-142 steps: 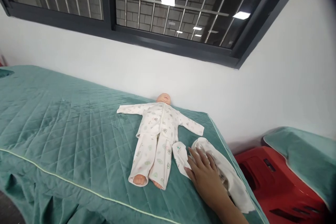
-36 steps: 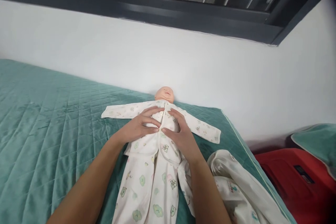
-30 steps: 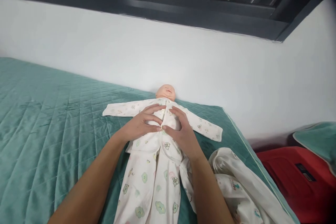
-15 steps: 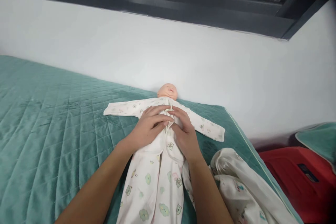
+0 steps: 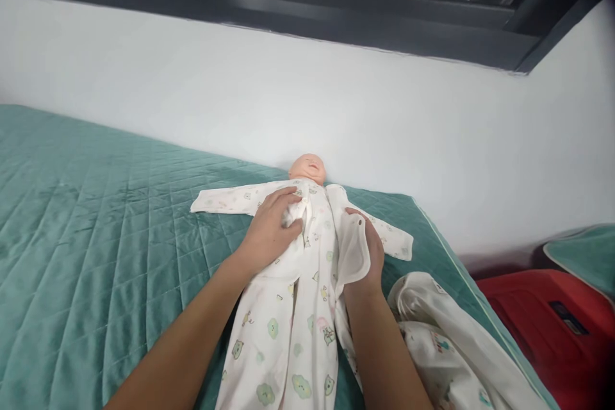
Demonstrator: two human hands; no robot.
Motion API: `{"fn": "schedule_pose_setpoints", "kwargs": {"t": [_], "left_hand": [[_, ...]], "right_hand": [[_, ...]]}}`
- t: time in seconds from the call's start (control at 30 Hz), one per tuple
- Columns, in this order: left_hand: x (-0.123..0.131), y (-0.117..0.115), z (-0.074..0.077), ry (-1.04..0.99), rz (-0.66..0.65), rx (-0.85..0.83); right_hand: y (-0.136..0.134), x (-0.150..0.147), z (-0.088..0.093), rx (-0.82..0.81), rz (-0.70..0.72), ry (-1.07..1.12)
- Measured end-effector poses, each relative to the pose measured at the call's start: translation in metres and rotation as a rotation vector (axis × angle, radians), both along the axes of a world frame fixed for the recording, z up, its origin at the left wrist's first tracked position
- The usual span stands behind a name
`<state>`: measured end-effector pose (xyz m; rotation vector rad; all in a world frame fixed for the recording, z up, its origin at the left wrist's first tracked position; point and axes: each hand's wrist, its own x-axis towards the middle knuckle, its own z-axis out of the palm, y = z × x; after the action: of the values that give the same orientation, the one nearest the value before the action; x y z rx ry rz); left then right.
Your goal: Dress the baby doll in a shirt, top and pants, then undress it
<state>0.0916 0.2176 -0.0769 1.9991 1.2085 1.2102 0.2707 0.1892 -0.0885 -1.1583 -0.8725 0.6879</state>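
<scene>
A baby doll (image 5: 307, 168) lies on its back, dressed in white patterned clothes (image 5: 278, 346) with both sleeves spread out. My left hand (image 5: 273, 225) rests on the left front of the white top, its fingers apart near the chest. At the right, my right hand (image 5: 372, 250) is closed on the front flap (image 5: 354, 246) of the top, which is folded outward and shows its plain inner side and a small snap. The patterned layer beneath is exposed between the hands. The right fingers are partly hidden behind the flap.
The doll is on a green quilted bedspread (image 5: 96, 237) against a white wall (image 5: 216, 90). Other white printed clothing (image 5: 446, 339) is bunched at the right. Past the bed's edge is a red object (image 5: 533, 333); a dark-framed barred window is above.
My right hand has moved right from the chest, drawing the top's right flap open and outward. My left hand has shifted slightly left, away from the centre.
</scene>
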Motion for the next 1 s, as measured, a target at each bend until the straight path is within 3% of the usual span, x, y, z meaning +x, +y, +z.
{"fn": "schedule_pose_setpoints", "kwargs": {"t": [0.1,0.27,0.37,0.47,0.6,0.73,0.83,0.93,1.0], "left_hand": [[0.001,0.000,0.001,-0.023,0.033,0.009],[0.000,-0.002,0.004,-0.040,0.012,0.017],[-0.001,-0.002,0.003,-0.175,-0.022,-0.015],[0.001,0.000,0.001,-0.362,0.001,-0.129],[-0.002,0.006,0.003,-0.535,0.198,-0.192],[-0.028,0.016,0.007,-0.689,0.468,-0.303],[-0.052,0.026,0.003,-0.785,0.624,-0.410],[-0.059,0.034,-0.007,-0.745,0.688,-0.332],[-0.053,0.038,-0.014,-0.561,0.663,-0.163]], "right_hand": [[-0.002,-0.001,0.001,0.036,-0.031,-0.095],[-0.006,-0.009,0.013,-0.103,0.017,-0.014],[-0.004,-0.013,0.019,-0.104,-0.026,0.025],[-0.002,-0.019,0.019,-0.133,-0.015,0.209],[-0.001,-0.023,0.016,-0.156,0.048,0.229],[0.002,-0.008,0.014,-0.134,0.070,0.172],[0.005,0.016,0.014,-0.069,-0.062,0.155],[0.008,0.033,0.012,-0.045,-0.225,0.132],[0.009,0.031,0.010,-0.084,-0.198,0.090]]}}
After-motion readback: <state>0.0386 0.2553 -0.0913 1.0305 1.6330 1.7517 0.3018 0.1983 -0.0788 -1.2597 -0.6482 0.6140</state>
